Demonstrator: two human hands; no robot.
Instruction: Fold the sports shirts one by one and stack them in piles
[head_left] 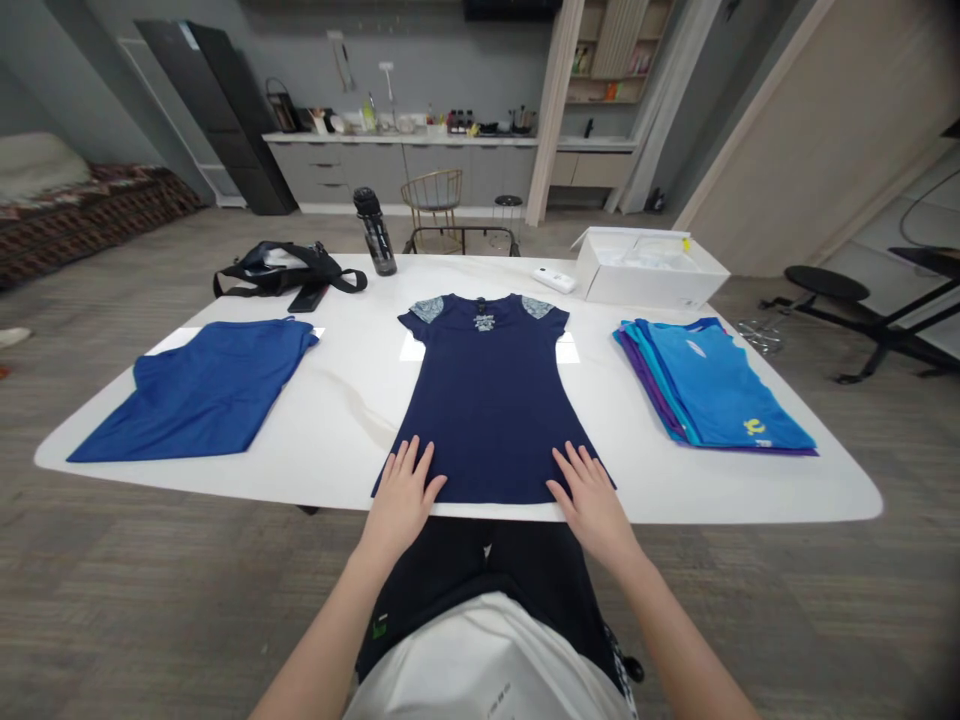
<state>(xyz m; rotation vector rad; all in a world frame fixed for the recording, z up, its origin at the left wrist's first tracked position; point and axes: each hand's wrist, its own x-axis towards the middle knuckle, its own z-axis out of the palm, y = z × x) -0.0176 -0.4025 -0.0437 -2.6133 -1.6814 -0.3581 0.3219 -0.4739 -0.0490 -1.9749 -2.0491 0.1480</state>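
Observation:
A navy short-sleeved shirt (491, 400) lies spread flat on the white table (345, 400), its collar away from me and its hem near the front edge. My left hand (403, 490) rests on the hem's left corner, fingers spread. On the right corner of the hem lies my right hand (589, 490), its fingers also apart. Neither hand grips the cloth. To the left is a blue garment (210, 385), loosely laid out. A stack of folded shirts (712, 380), bright blue on top with purple and teal below, sits at the right.
Along the table's far side are a black bag (281, 265), a phone (308, 298), a dark bottle (375, 232), a white remote-like object (555, 279) and an open white box (649, 268). A chair (433, 195) stands beyond the table.

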